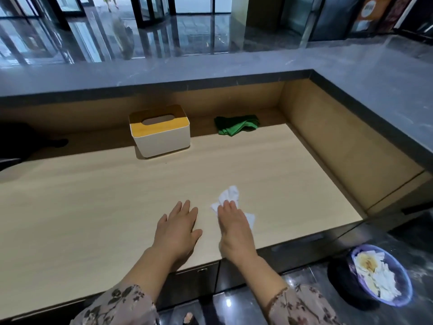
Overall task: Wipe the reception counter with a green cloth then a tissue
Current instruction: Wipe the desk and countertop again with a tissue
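A light wooden reception counter [93, 195] fills the middle of the view. My right hand [233, 221] lies flat on a crumpled white tissue [230, 195], pressing it onto the counter near the front edge. Just to its left, my left hand [179, 227] rests flat on the bare wood with its fingers straight. The green cloth [236, 125] lies bunched at the back of the counter, against the rear wall and away from both hands.
A white tissue box with a wooden lid [160, 132] stands at the back, left of the cloth. A raised grey stone ledge [351, 73] borders the back and right. A bin with used tissues [380, 274] sits on the floor at lower right.
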Motion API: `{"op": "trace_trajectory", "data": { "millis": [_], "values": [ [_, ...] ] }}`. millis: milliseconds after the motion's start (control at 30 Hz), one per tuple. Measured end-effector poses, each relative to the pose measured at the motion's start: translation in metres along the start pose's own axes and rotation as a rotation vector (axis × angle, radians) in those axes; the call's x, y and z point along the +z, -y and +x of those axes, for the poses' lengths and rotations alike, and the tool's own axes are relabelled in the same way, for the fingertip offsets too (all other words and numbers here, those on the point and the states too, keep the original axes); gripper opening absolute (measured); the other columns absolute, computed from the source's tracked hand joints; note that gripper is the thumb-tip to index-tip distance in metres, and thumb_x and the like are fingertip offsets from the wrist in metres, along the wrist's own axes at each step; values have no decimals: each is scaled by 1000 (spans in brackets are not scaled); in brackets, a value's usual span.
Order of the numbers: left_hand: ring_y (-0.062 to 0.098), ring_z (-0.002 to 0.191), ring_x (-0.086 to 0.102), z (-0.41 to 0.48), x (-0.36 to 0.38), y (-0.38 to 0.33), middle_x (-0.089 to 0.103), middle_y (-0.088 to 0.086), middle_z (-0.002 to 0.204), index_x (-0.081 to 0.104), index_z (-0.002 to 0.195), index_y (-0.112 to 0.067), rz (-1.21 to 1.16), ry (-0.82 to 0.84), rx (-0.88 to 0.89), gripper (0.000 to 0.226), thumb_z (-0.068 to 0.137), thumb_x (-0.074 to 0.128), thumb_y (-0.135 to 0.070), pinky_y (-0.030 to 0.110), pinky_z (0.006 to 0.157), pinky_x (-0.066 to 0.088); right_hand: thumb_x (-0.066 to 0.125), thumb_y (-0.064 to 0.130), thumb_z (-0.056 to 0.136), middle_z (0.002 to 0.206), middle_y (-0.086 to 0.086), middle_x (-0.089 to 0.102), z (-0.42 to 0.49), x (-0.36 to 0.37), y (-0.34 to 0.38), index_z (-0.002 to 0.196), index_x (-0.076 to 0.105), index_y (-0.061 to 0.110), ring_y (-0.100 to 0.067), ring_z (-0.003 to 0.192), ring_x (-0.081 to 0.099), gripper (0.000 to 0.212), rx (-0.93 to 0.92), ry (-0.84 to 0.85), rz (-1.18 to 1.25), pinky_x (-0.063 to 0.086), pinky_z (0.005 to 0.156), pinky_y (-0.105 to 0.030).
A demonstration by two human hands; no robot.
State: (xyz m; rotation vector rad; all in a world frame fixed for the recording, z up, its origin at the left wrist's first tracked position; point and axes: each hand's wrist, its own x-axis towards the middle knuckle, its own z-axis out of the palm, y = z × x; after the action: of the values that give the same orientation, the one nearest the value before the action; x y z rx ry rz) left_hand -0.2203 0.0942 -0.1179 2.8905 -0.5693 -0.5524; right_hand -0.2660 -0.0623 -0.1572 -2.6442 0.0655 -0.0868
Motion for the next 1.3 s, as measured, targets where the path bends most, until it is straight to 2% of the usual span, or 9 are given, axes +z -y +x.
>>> {"op": "trace_trajectory", "data": {
  "millis": [233, 367, 533, 667, 833, 1000, 1167, 1233, 1300],
  "values": [
    [22, 149, 4, 29, -9, -8, 8, 0, 161, 24, 148, -22, 42, -2, 48, 50, 99, 36, -25, 47, 115, 24, 56, -2, 84, 160, 8, 8, 25, -33, -37, 151, 21, 20, -9, 148, 4, 79, -251, 206, -74, -5, 110, -16],
    [20, 149, 2, 51, -19, -13, 6, -2, 162, 21, 150, -22, 50, 16, 87, 52, 100, 33, -24, 46, 117, 22, 57, -6, 75, 150, 17, 12, 44, -65, -91, 148, 30, 21, 0, 141, 7, 83, -37, 113, -47, 16, 120, -30],
    [21, 147, 12, 77, -25, -11, 19, -1, 157, 30, 143, -21, 60, 13, 126, 45, 99, 34, -23, 46, 112, 29, 57, -6, 80, 148, 18, 17, 59, -109, -147, 149, 25, 18, -10, 146, 13, 80, 281, 49, -62, 5, 108, -14],
    [20, 148, 9, 94, -32, -5, 15, -2, 159, 27, 146, -21, 51, 23, 144, 48, 99, 34, -23, 46, 114, 25, 38, -5, 90, 158, -5, 20, 77, -121, -174, 146, 32, 8, -23, 146, 20, 58, 557, -10, -112, 24, 111, -38],
    [18, 149, -3, 106, -40, -3, 3, -4, 162, 18, 151, -22, 12, 35, 159, 53, 100, 31, -18, 45, 120, 13, 41, -11, 76, 124, -27, 45, 114, -93, -137, 114, 50, -11, -41, 124, 39, 38, 677, -153, -39, 35, 94, -44],
    [17, 149, -1, 117, -41, 7, 5, -4, 162, 21, 150, -22, -4, 11, 173, 53, 99, 31, -15, 43, 119, 15, 40, 2, 88, 144, -18, 37, 160, -31, -52, 136, 40, -1, -29, 133, 36, 49, 482, -143, 129, 31, 107, -36],
    [17, 149, 5, 119, -49, 36, 9, -6, 161, 17, 152, -26, -15, -20, 106, 61, 95, 33, -11, 40, 118, 20, 40, -5, 88, 159, -8, 15, 170, 23, 27, 148, 25, 6, -21, 148, 13, 63, 43, 41, 135, -11, 107, -6],
    [16, 149, 6, 115, -53, 46, 10, -7, 161, 13, 153, -29, -27, -8, 87, 64, 95, 33, -10, 39, 118, 20, 45, -2, 90, 155, -11, 27, 165, 31, 33, 145, 33, 3, -25, 144, 24, 56, -26, 99, 138, -4, 105, -2],
    [16, 149, 7, 111, -56, 52, 12, -6, 161, 19, 151, -27, 4, -3, 70, 61, 94, 35, -9, 39, 117, 23, 48, 4, 90, 142, -9, 42, 154, 17, 32, 135, 45, 7, -26, 133, 39, 46, -107, 106, 45, 25, 108, -15]
  ]
}}
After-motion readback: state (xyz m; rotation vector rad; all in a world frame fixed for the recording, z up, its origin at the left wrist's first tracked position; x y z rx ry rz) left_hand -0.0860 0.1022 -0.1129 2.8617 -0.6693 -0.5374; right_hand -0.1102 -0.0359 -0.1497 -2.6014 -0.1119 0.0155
